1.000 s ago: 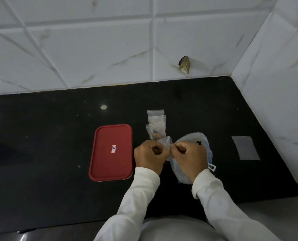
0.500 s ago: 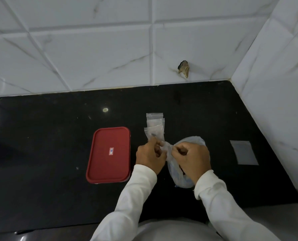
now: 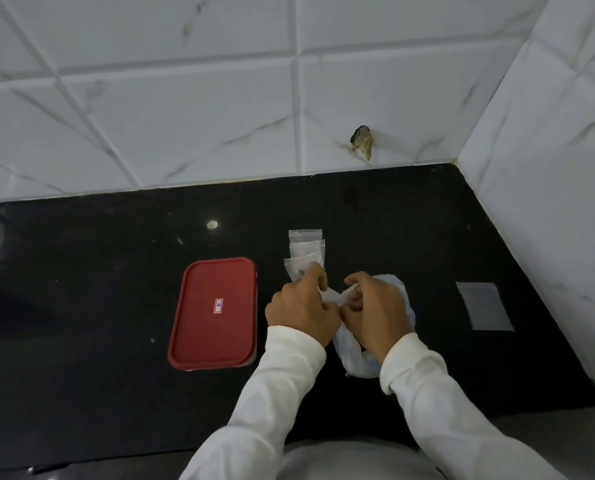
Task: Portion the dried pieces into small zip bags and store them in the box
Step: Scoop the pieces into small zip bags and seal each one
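My left hand (image 3: 303, 308) and my right hand (image 3: 375, 311) meet over the black counter (image 3: 81, 306) and pinch a small clear zip bag (image 3: 334, 295) between them, fingers curled on its edges. Its contents are hidden by my fingers. Under my right hand lies a larger crumpled plastic bag (image 3: 353, 355). Just beyond my left hand a short row of small zip bags (image 3: 305, 249) lies overlapped, some with dark pieces inside. The box with its red lid (image 3: 214, 311) on sits left of my hands, closed.
One flat empty zip bag (image 3: 484, 305) lies on the counter to the right. White tiled walls (image 3: 220, 109) close off the back and the right side. A chipped hole (image 3: 362, 140) marks the back wall.
My hands shifted slightly away from me and kept working the small zip bag between them; my left fingers now overlap the nearest bag of the row. The view tilted a little downward.
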Available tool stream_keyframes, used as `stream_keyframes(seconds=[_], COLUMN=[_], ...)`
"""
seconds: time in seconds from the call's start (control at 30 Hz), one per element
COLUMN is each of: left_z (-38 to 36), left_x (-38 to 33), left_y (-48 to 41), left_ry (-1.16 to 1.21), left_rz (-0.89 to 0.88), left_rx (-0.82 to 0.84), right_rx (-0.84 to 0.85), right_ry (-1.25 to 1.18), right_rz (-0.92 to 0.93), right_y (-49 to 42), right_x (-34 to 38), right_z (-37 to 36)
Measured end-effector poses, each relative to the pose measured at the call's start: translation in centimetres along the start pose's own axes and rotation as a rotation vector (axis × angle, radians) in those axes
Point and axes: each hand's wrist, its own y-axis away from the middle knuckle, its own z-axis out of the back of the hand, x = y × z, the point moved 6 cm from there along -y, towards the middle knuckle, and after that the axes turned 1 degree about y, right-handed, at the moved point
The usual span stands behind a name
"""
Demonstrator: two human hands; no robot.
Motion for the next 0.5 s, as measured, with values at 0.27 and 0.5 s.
stream_keyframes(seconds=[0.27,0.5], left_z=[-1.5,-4.7], left_x=[1.5,3.3], left_y=[-1.1,-0.6], left_ry=[0.559,1.287], left_rz=[0.016,0.379], left_rx=[0.081,0.172], right_rx=[-0.292,-0.307], right_ry=[-0.301,-0.395], right_rz=[0.099,0.162], right_y=[0.7,0.9], right_x=[-1.1,-0.9], right_z=[1.3,2.3])
